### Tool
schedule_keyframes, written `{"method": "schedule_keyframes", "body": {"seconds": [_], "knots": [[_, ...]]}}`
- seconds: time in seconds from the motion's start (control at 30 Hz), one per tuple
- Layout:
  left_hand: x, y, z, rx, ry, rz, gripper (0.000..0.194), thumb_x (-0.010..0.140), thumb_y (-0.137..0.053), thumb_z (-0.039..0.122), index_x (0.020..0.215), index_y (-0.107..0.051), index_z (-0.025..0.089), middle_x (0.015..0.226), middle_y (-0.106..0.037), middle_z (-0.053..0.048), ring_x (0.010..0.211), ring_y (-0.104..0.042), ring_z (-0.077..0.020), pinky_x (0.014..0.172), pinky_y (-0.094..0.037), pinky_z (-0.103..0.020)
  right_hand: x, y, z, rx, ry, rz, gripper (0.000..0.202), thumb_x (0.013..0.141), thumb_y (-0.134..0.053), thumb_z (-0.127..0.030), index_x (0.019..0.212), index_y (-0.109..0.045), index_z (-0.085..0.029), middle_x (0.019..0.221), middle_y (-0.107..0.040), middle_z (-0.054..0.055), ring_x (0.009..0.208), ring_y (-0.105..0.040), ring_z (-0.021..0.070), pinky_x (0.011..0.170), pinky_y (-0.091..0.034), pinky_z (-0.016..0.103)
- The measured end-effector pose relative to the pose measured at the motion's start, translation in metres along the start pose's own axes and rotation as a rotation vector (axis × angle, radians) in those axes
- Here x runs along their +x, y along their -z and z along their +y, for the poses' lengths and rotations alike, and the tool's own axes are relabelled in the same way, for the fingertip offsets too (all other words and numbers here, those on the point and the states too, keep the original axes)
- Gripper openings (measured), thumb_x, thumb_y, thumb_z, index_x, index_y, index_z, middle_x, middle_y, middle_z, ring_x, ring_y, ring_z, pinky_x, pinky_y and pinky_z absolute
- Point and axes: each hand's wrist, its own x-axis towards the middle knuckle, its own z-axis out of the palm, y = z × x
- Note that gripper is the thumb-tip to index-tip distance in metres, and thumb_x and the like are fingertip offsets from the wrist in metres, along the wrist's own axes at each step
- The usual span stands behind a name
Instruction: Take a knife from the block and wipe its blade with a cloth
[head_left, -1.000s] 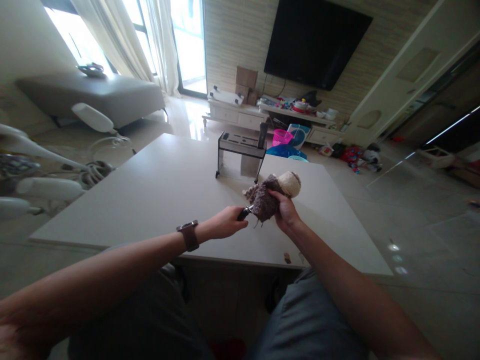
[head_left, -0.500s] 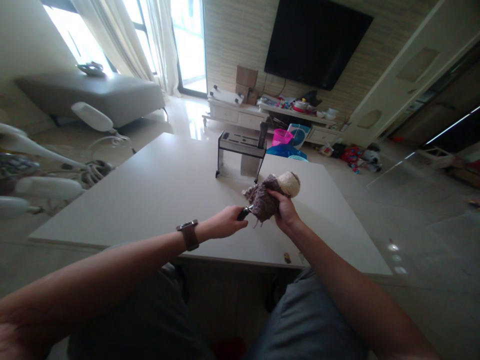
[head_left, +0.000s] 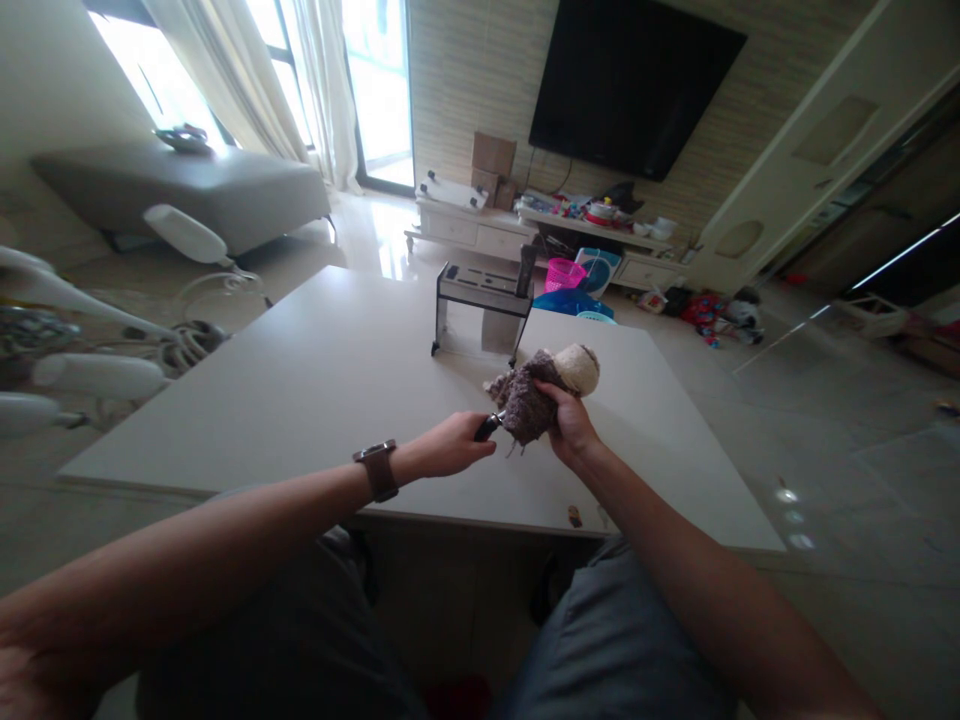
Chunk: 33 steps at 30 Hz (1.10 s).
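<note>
My left hand, with a dark watch on its wrist, is closed around the black handle of what looks like a knife. Its blade is hidden inside a fluffy towel, greyish purple with a cream end. My right hand grips that towel from the right, thumb on top, wrapping it about the blade. Just beyond stands a knife rack with clear sides. One wide-bladed knife sits in its right end, black handle up.
The white table spreads out under my hands. A small yellow-and-dark item lies by its near edge. Past the far side are a pink basket and a cluttered low cabinet. White chairs stand at left.
</note>
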Motion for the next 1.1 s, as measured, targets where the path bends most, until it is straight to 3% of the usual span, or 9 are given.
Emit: {"method": "schedule_keyframes", "body": {"seconds": [0.33,0.53,0.63,0.77,1.1], "knots": [[0.0,0.0,0.0,0.003,-0.018,0.021,0.019,0.086,-0.059,0.035,0.075,-0.054,0.02,0.068,-0.053,0.003,0.062,-0.042,-0.0139,0.058,-0.03,-0.03,0.001,0.001,0.004,-0.019,-0.004,-0.002,0.043,0.065,-0.085,-0.022,0.107,-0.076,-0.017,0.101,-0.083,0.005,0.091,-0.079,0.0226,0.089,-0.066,0.036],[-0.004,-0.003,-0.001,-0.146,-0.114,0.017,0.026,0.087,-0.061,0.035,0.093,-0.073,0.013,0.085,-0.075,-0.006,0.076,-0.061,-0.0192,0.067,-0.045,-0.028,-0.027,-0.01,0.022,-0.038,0.139,-0.036,0.051,0.057,-0.092,-0.025,0.105,-0.074,-0.02,0.109,-0.082,0.002,0.106,-0.076,0.0233,0.105,-0.06,0.04],[-0.004,-0.006,-0.005,-0.246,-0.158,0.009,0.029,0.087,-0.062,0.034,0.099,-0.076,0.011,0.096,-0.079,-0.008,0.085,-0.067,-0.0221,0.075,-0.052,-0.029,-0.036,-0.015,0.027,-0.032,0.14,-0.063,0.056,0.053,-0.094,-0.025,0.105,-0.074,-0.021,0.108,-0.081,0.002,0.107,-0.075,0.0241,0.107,-0.058,0.043],[-0.002,-0.008,-0.008,-0.322,-0.19,-0.002,0.031,0.086,-0.065,0.035,0.103,-0.076,0.012,0.103,-0.08,-0.007,0.092,-0.069,-0.0229,0.082,-0.056,-0.031,-0.035,-0.017,0.023,-0.04,0.125,-0.041,0.056,0.049,-0.094,-0.023,0.101,-0.074,-0.019,0.103,-0.082,0.004,0.103,-0.075,0.0257,0.106,-0.058,0.045],[0.0,-0.01,-0.005,-0.277,-0.151,0.003,0.028,0.085,-0.062,0.034,0.095,-0.075,0.012,0.093,-0.078,-0.006,0.083,-0.065,-0.0202,0.073,-0.052,-0.028,-0.03,-0.012,0.026,-0.066,0.154,-0.012,0.052,0.051,-0.094,-0.023,0.1,-0.075,-0.019,0.105,-0.082,0.004,0.105,-0.076,0.0256,0.103,-0.06,0.042]]}}
